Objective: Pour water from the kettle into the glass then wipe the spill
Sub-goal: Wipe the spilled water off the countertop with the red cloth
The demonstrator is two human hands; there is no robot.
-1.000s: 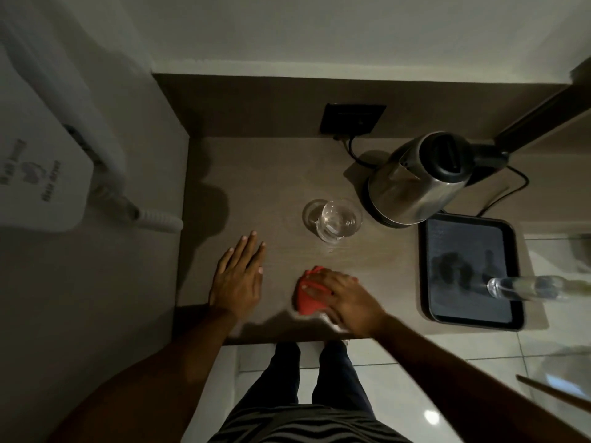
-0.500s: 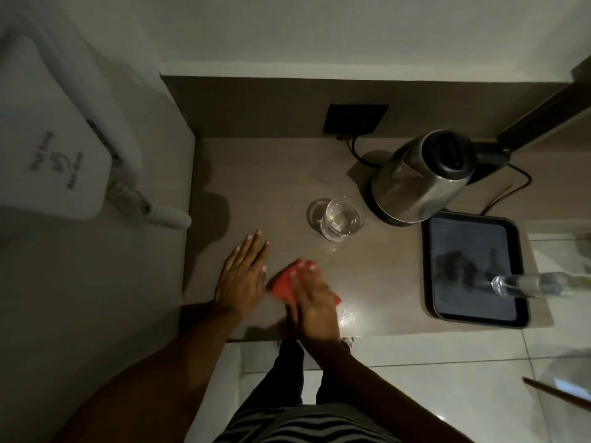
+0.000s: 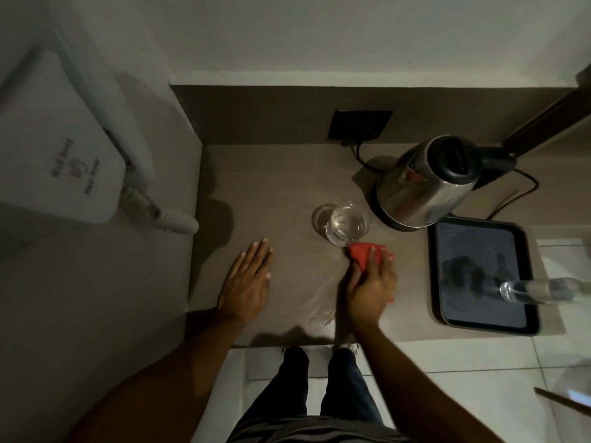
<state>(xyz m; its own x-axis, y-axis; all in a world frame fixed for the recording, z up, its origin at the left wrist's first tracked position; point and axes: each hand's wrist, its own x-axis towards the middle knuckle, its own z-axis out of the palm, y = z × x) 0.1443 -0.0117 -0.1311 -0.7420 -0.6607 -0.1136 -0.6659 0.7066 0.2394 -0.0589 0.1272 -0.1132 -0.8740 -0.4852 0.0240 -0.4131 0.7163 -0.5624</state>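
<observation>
A steel kettle (image 3: 425, 183) with a black lid stands on its base at the back right of the brown counter (image 3: 271, 183). Just left of it a clear glass (image 3: 347, 223) holds water. My right hand (image 3: 371, 282) presses a red cloth (image 3: 363, 252) flat on the counter, its far corner touching the glass's foot. A wet streak (image 3: 319, 302) shines on the counter left of that hand, toward the front edge. My left hand (image 3: 248, 282) rests flat on the counter, fingers together, holding nothing.
A black tray (image 3: 483, 238) lies at the right with a clear bottle (image 3: 537, 290) on its near right part. A wall socket (image 3: 359, 124) with the kettle's cord sits behind. A white wall-mounted hair dryer (image 3: 60, 155) hangs at the left. Tiled floor lies below the counter's front edge.
My right hand has swept the red cloth from the counter's front, left toward my other hand, then up and right to the glass. My left hand stayed put.
</observation>
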